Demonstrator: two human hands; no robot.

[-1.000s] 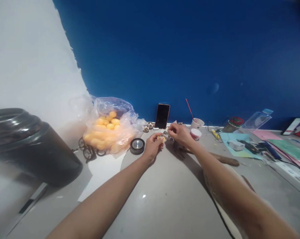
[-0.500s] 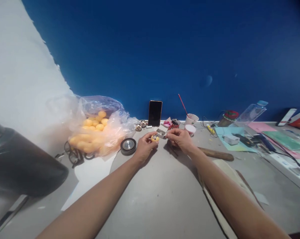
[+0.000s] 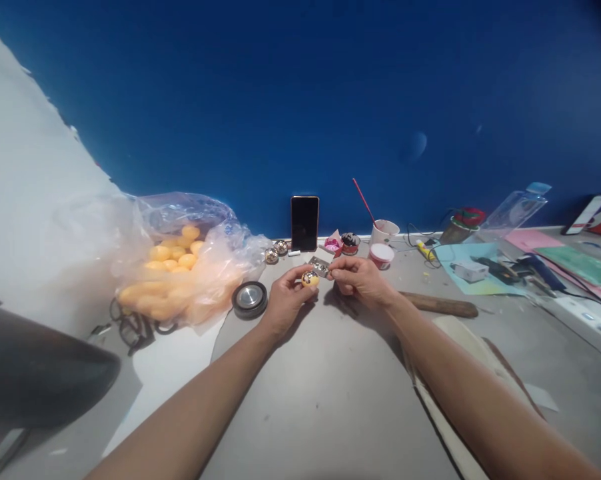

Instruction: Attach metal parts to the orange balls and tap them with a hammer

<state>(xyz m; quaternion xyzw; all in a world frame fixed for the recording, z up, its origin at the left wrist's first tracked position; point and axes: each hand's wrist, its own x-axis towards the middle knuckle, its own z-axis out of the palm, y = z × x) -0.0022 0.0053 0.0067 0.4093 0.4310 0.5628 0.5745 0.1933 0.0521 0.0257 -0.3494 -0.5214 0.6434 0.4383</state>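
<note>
Between the fingertips of my left hand [image 3: 286, 301] is a small yellow ball [image 3: 310, 279] with dark and shiny patches on its upper side. My right hand [image 3: 363, 281] pinches the edge of a small, flat silvery piece [image 3: 320, 267] that lies just beyond the ball; its exact kind is too small to tell. The two hands face each other low over the grey table [image 3: 300, 400]. Left of my left hand lies a black round disc [image 3: 249, 299] with a metal centre. Two shiny patterned balls [image 3: 271, 255] sit farther back.
A plastic bag [image 3: 180, 267] of yellow balls lies at left, near a dark cylinder [image 3: 40, 363]. A phone [image 3: 304, 223] leans on the blue wall. A cup [image 3: 384, 232] with a red stick and a small tub [image 3: 381, 256] stand behind a wooden handle [image 3: 438, 304].
The view has shifted slightly, so the bag and cylinder appear farther left. The ball is turned a little in my left hand; both hands keep their holds.
</note>
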